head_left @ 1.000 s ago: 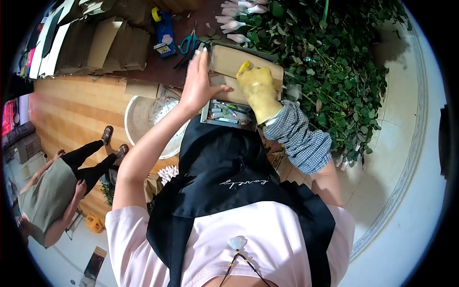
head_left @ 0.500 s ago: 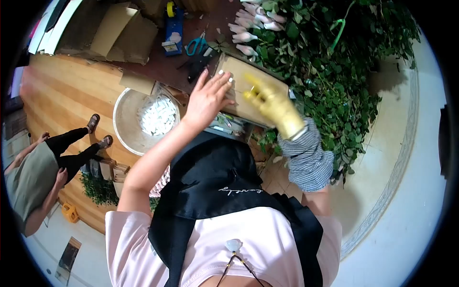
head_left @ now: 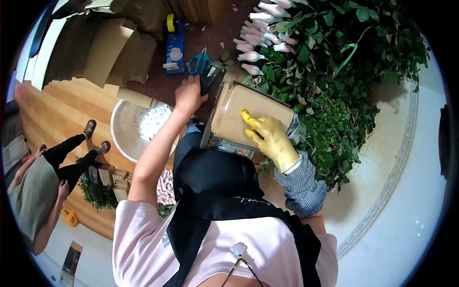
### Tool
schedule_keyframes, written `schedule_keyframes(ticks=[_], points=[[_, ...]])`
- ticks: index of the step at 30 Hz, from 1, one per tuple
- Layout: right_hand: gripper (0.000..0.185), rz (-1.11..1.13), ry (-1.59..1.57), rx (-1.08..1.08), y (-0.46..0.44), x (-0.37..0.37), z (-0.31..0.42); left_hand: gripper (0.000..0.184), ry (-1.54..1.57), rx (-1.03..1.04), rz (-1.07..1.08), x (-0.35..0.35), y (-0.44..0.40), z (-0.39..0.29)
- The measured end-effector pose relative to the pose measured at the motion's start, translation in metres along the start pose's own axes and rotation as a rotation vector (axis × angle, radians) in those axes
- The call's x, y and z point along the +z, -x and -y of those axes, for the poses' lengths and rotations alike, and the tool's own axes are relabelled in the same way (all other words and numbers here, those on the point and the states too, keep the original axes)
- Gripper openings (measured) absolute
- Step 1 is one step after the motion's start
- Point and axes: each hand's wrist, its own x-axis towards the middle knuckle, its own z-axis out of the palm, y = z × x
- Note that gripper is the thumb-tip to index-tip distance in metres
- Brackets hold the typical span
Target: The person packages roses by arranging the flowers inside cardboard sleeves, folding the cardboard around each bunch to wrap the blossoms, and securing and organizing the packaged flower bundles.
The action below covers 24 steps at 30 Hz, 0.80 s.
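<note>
My bare left hand [head_left: 189, 94] is at the dark tabletop, fingers bent around the near end of a black tool [head_left: 209, 80]. The tool looks like a stapler, but its exact kind is partly hidden. Just beyond the fingers lie teal-handled scissors [head_left: 199, 62]. My right hand [head_left: 268, 136], in a yellow rubber glove and a checked sleeve, rests on a brown cardboard sheet [head_left: 234, 112]. Its thumb and index finger are apart, with nothing between them. The sheet lies in a shallow tray-like frame [head_left: 260, 89] in front of my body.
Pink-white netted flower heads [head_left: 263, 36] with leafy stems [head_left: 330, 115] pile up at the right. A blue tape dispenser [head_left: 174, 48] and cardboard boxes [head_left: 103, 52] are at upper left. A round tub [head_left: 125, 136] holds white pieces. Another person [head_left: 38, 191] stands at far left.
My left hand has left the cardboard and moved left to the black tool, its fingers now bent. My gloved right hand has settled on the cardboard. The whole view has shifted slightly.
</note>
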Motion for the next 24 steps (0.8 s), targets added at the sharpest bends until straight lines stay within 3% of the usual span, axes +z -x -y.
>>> schedule_keyframes(ticks=[3,4,7,8,10,11,14,15,16,18,22,24], points=[[0.041,0.009,-0.028,0.046,-0.003,-0.003,0.0,0.062,0.949,-0.095,0.444,-0.016,0.006,0.021],[0.038,-0.027,-0.015,0.017,-0.003,-0.002,-0.001,0.061,1.269,-0.117,0.453,-0.016,0.023,0.022],[0.035,-0.052,0.001,-0.002,-0.005,0.0,-0.002,0.074,0.845,0.019,0.038,-0.034,0.083,-0.009],[0.035,-0.046,0.011,0.006,-0.005,0.0,-0.002,0.082,0.609,-0.004,-0.025,-0.052,0.098,-0.019],[0.035,-0.039,0.005,0.014,-0.005,0.0,-0.002,0.083,0.203,0.155,-0.083,-0.068,0.118,-0.024],[0.035,-0.036,0.001,0.024,-0.005,0.0,-0.003,0.085,0.196,0.166,-0.001,-0.07,0.125,-0.024],[0.037,-0.047,0.009,-0.004,-0.005,0.003,-0.007,0.077,0.701,0.193,0.416,-0.085,0.119,-0.005],[0.037,-0.044,0.011,-0.007,-0.004,0.003,-0.008,0.057,0.677,0.205,0.302,-0.071,0.114,-0.007],[0.038,-0.067,-0.011,-0.023,-0.004,0.004,-0.009,0.04,0.465,0.031,0.393,-0.068,0.112,-0.012],[0.039,-0.089,-0.029,-0.045,-0.004,0.005,-0.007,0.03,0.361,-0.009,0.388,-0.059,0.112,-0.015],[0.04,-0.033,-0.051,0.013,-0.004,0.003,-0.002,0.048,0.684,-0.006,0.304,-0.015,0.135,0.001],[0.042,-0.097,-0.037,-0.053,-0.003,0.007,-0.007,0.065,1.205,0.035,0.131,0.008,0.161,0.008]])
